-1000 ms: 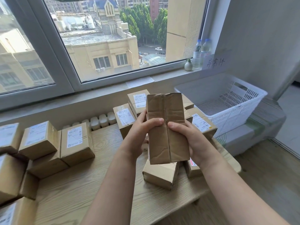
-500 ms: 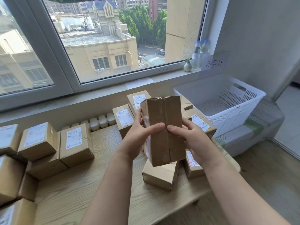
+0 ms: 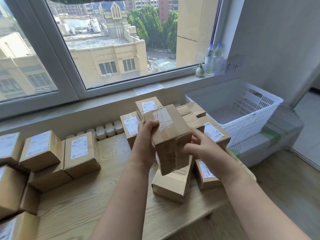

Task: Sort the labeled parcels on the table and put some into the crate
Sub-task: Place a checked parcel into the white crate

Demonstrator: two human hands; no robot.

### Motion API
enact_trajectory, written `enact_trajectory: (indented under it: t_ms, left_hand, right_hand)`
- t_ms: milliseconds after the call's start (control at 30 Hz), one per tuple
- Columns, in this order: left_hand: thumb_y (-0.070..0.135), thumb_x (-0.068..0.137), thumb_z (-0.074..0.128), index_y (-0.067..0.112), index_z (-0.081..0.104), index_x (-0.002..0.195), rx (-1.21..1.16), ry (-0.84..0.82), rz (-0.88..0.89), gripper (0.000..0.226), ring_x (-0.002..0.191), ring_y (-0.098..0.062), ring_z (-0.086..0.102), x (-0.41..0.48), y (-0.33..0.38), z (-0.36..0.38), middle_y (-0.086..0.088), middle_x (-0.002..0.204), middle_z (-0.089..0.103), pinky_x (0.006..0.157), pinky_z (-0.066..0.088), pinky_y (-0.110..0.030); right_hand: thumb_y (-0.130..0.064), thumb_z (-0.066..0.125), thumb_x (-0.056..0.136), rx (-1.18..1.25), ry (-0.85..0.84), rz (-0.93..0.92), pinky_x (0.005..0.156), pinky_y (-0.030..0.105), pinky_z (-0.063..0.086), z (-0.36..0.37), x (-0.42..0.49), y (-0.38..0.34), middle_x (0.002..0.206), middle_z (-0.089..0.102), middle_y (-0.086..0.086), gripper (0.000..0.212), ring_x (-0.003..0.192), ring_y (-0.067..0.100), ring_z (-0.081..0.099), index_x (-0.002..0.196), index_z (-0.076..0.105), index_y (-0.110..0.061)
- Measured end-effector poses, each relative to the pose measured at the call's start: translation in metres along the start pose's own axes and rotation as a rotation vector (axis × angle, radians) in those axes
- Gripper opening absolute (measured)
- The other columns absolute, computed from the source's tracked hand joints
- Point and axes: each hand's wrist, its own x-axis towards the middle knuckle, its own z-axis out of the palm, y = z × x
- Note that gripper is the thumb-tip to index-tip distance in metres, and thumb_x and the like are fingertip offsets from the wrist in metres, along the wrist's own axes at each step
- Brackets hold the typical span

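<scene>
Holding taped parcel (image 3: 170, 135) above table (image 3: 86, 196): left grip (image 3: 147, 135) curled over top, right grip (image 3: 202, 149) clasping side.

Held parcel (image 3: 170, 135) turned from upright to tilted, taped face now up.

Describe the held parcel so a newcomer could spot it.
Below the window stands a wooden table strewn with parcels. Over its right end, the left hand and right hand hold one parcel, the only one lifted, showing tape but no label.
</scene>
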Motion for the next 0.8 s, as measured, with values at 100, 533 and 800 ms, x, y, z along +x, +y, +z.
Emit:
enact_trajectory:
  t_ms: [100, 533, 800]
  left_hand:
    - [0.036, 0.064, 0.074, 0.005, 0.045, 0.145, -0.035, -0.026, 0.012, 0.091, 0.125, -0.047, 0.058, 0.0, -0.003, 0.001, -0.029, 0.138, 0.058, 0.097, 0.054, -0.052]
    - [0.015, 0.086, 0.07, 0.021, 0.05, 0.135, 0.061, -0.088, 0.149, 0.053, 0.087, -0.016, 0.074, -0.008, -0.014, 0.02, -0.003, 0.104, 0.073, 0.066, 0.058, -0.03]
    - [0.006, 0.096, 0.057, 0.014, 0.051, 0.125, 0.008, -0.016, 0.124, 0.03, 0.088, -0.023, 0.07, -0.008, -0.02, 0.024, -0.014, 0.106, 0.069, 0.069, 0.061, -0.034]
  right_hand:
    - [-0.025, 0.075, 0.088, 0.051, -0.04, 0.03, 0.084, 0.019, 0.052, 0.002, -0.001, -0.006, 0.122, 0.073, -0.005, 0.054, 0.115, 0.008, 0.067, 0.138, 0.057, -0.031]
    - [-0.026, 0.069, 0.094, 0.177, 0.346, -0.002, 0.089, 0.038, 0.057, 0.016, 0.006, 0.0, 0.101, 0.079, -0.001, 0.021, 0.101, 0.02, 0.074, 0.114, 0.076, -0.024]
    - [-0.031, 0.071, 0.086, 0.136, 0.389, 0.006, 0.098, 0.048, 0.056, 0.02, 0.014, 0.003, 0.099, 0.079, -0.003, 0.021, 0.1, 0.02, 0.074, 0.104, 0.079, -0.027]
